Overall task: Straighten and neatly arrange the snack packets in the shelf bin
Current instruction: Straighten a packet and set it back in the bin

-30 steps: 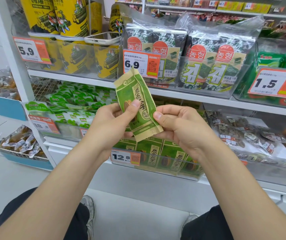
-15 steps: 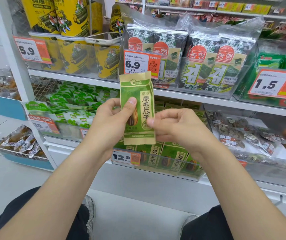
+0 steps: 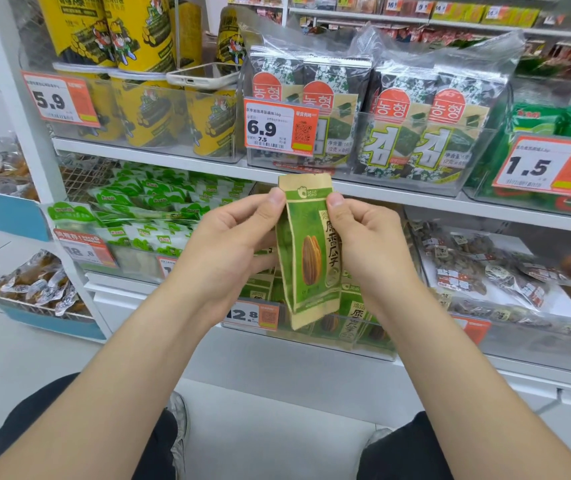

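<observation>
The green and brown seed packet (image 3: 311, 265) is held upright, now pinched higher up, near its top, by the left hand (image 3: 221, 258) and right hand (image 3: 374, 251).

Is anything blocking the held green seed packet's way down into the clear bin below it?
Nothing visible does. The left hand and right hand pinch the green-and-tan paper sunflower seed packet before the clear plastic shelf bin; only matching packets stand inside, though the hands hide part of its opening.
</observation>
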`<state>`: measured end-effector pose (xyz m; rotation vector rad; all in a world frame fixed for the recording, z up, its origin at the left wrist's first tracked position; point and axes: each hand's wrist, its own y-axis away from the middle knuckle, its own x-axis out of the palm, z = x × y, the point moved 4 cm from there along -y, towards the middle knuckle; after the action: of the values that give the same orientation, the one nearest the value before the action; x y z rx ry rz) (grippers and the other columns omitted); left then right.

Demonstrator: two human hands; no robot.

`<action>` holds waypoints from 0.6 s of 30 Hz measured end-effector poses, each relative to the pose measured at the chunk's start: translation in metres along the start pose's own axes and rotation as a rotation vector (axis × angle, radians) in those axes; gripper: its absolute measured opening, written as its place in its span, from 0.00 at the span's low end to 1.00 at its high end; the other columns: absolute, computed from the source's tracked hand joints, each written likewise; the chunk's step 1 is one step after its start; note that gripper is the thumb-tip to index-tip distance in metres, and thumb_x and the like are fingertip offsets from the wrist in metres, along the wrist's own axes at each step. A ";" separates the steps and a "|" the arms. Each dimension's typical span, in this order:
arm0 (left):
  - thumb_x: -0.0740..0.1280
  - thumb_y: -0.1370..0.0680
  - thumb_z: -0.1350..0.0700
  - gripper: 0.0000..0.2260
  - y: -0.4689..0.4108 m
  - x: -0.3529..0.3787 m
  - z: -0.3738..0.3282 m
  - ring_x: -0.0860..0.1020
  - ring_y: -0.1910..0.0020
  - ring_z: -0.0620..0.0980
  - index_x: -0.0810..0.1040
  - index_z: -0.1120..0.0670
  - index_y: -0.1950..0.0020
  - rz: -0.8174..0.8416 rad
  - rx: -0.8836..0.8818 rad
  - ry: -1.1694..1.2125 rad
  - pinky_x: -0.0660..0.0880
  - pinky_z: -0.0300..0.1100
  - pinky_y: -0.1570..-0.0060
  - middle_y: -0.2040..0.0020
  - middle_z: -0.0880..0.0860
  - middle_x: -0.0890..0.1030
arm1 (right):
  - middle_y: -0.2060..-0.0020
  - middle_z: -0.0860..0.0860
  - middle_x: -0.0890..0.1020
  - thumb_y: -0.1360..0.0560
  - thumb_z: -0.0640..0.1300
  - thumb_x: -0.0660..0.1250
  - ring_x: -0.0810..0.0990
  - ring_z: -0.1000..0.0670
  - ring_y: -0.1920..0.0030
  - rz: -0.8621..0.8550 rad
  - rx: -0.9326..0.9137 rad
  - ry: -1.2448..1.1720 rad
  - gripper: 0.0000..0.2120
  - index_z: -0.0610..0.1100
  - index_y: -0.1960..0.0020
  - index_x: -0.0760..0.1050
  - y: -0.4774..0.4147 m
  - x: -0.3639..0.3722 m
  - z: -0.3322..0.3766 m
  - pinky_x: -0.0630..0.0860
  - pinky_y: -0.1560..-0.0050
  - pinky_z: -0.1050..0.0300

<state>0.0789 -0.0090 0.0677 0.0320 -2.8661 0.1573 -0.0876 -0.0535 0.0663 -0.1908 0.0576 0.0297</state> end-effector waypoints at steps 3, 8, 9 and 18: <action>0.71 0.21 0.53 0.08 0.002 0.000 0.001 0.86 0.50 0.54 0.86 0.55 0.47 0.030 -0.016 0.038 0.84 0.48 0.51 0.45 0.58 0.87 | 0.62 0.37 0.85 0.12 0.52 0.61 0.77 0.47 0.64 0.008 0.122 -0.011 0.24 0.35 0.54 0.84 0.000 0.004 -0.004 0.72 0.62 0.54; 0.70 0.19 0.57 0.08 0.005 0.006 0.001 0.87 0.52 0.54 0.84 0.60 0.45 0.038 0.023 -0.007 0.84 0.48 0.53 0.49 0.59 0.88 | 0.57 0.44 0.89 0.18 0.53 0.71 0.86 0.49 0.60 0.045 0.173 -0.069 0.13 0.43 0.50 0.85 0.002 0.010 -0.007 0.82 0.57 0.51; 0.70 0.18 0.58 0.07 0.005 0.004 0.000 0.87 0.54 0.53 0.84 0.61 0.45 -0.001 0.051 -0.031 0.84 0.47 0.54 0.51 0.58 0.88 | 0.58 0.45 0.89 0.19 0.53 0.73 0.87 0.49 0.60 0.036 0.133 -0.034 0.12 0.44 0.50 0.85 0.003 0.008 -0.004 0.83 0.57 0.50; 0.72 0.18 0.59 0.04 0.004 -0.005 -0.008 0.85 0.58 0.55 0.88 0.55 0.50 -0.168 0.199 -0.183 0.84 0.52 0.47 0.58 0.57 0.88 | 0.63 0.49 0.84 0.18 0.52 0.71 0.82 0.52 0.64 0.269 -0.006 -0.064 0.13 0.43 0.54 0.81 0.012 0.014 0.013 0.80 0.60 0.58</action>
<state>0.0860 -0.0040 0.0738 0.3415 -2.9987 0.4256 -0.0730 -0.0393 0.0759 -0.1873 0.0195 0.3044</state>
